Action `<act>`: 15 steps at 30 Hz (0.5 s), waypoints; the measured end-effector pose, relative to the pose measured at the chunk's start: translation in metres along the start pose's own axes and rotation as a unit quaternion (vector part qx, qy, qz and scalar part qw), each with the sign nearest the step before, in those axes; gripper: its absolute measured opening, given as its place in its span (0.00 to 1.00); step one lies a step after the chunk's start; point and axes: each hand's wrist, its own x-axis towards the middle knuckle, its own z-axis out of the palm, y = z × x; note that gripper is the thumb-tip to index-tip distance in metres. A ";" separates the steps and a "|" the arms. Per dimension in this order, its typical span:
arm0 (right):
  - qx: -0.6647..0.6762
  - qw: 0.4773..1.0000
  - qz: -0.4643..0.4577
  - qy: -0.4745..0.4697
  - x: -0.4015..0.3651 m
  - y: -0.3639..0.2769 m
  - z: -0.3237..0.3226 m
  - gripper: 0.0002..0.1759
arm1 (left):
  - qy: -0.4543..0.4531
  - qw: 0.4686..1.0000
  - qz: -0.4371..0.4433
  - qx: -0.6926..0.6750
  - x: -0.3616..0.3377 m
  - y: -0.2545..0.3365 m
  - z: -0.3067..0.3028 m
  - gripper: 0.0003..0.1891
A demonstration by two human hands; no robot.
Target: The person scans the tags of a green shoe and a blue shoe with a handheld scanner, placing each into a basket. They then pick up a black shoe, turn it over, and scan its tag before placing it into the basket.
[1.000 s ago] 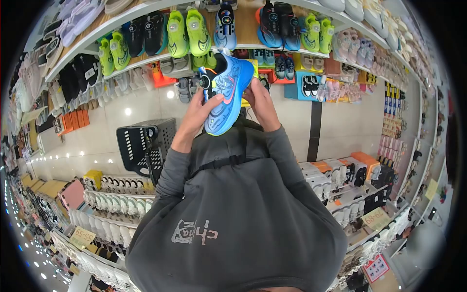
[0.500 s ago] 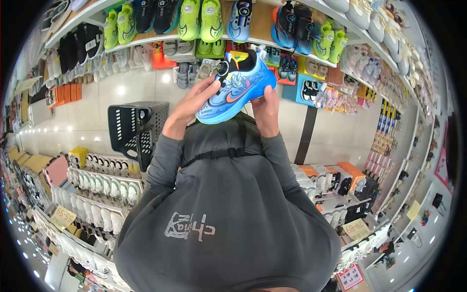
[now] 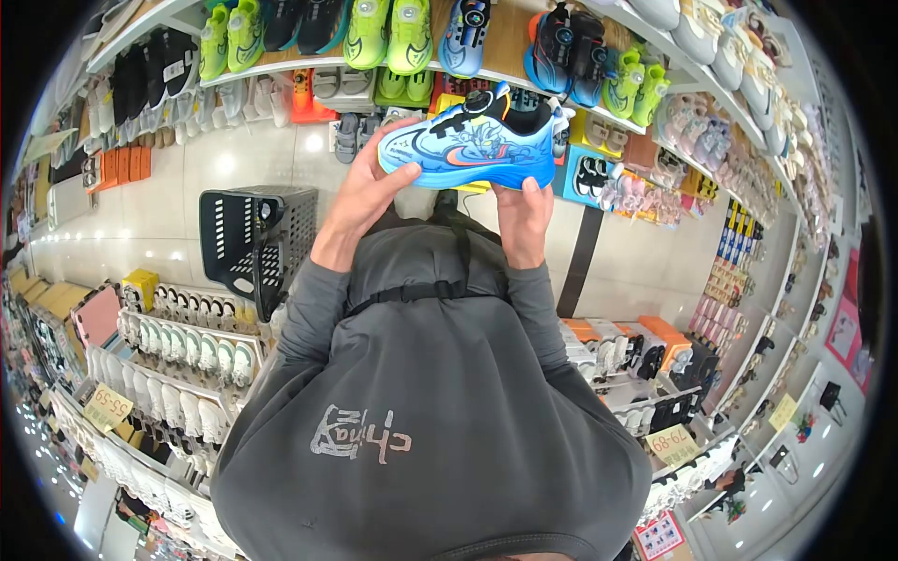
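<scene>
A blue sneaker (image 3: 468, 150) with a black dial, an orange swoosh and a printed figure is held up before me, its side facing me and its toe to the left. My left hand (image 3: 365, 192) is closed on the toe end, thumb on the near side. At the heel, my right hand (image 3: 525, 210) grips the sole with its thumb in front and fingers underneath or behind, partly hidden. Beyond the sneaker, a similar light blue shoe (image 3: 464, 37) stands alone on the display shelf (image 3: 510, 64), between lime green sneakers (image 3: 409, 35) and dark sneakers (image 3: 569, 51).
A dark plastic shopping basket (image 3: 257, 238) is on the tiled floor to my left. Racks of white shoes (image 3: 192, 346) stand at lower left, and more shoes with orange boxes (image 3: 662, 341) at lower right. Shelves of shoes curve along the right side.
The sneaker has turned from a slant with its toe low to nearly level, side toward me. Both hands stay on it, the left one shifting round the toe.
</scene>
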 end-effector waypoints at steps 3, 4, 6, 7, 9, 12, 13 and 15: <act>-0.027 1.000 0.003 -0.011 -0.001 -0.003 -0.001 0.28 | 0.012 0.999 0.001 -0.035 0.000 -0.002 -0.001 0.37; -0.019 1.000 0.010 -0.012 0.000 -0.003 -0.002 0.28 | 0.009 0.999 0.005 -0.031 0.000 -0.002 -0.002 0.37; -0.003 1.000 0.022 -0.014 0.003 -0.001 -0.006 0.29 | 0.003 1.000 0.013 -0.023 0.000 0.000 -0.004 0.38; -0.008 0.999 0.032 -0.010 0.003 -0.002 -0.008 0.29 | 0.002 1.000 0.014 -0.023 0.000 0.001 -0.004 0.38; -0.017 0.998 0.053 -0.001 0.002 -0.003 -0.009 0.31 | -0.002 1.000 0.014 -0.022 0.000 0.005 -0.004 0.39; -0.013 0.998 0.061 0.014 0.001 -0.002 -0.007 0.30 | -0.010 1.000 0.017 -0.018 0.000 0.007 -0.006 0.41; -0.009 0.998 0.062 0.020 0.000 -0.001 -0.007 0.30 | -0.015 1.000 0.019 -0.009 -0.001 0.008 -0.006 0.42; -0.002 0.997 0.066 0.030 -0.001 0.000 -0.007 0.31 | -0.023 0.999 0.026 0.009 -0.003 0.011 -0.004 0.45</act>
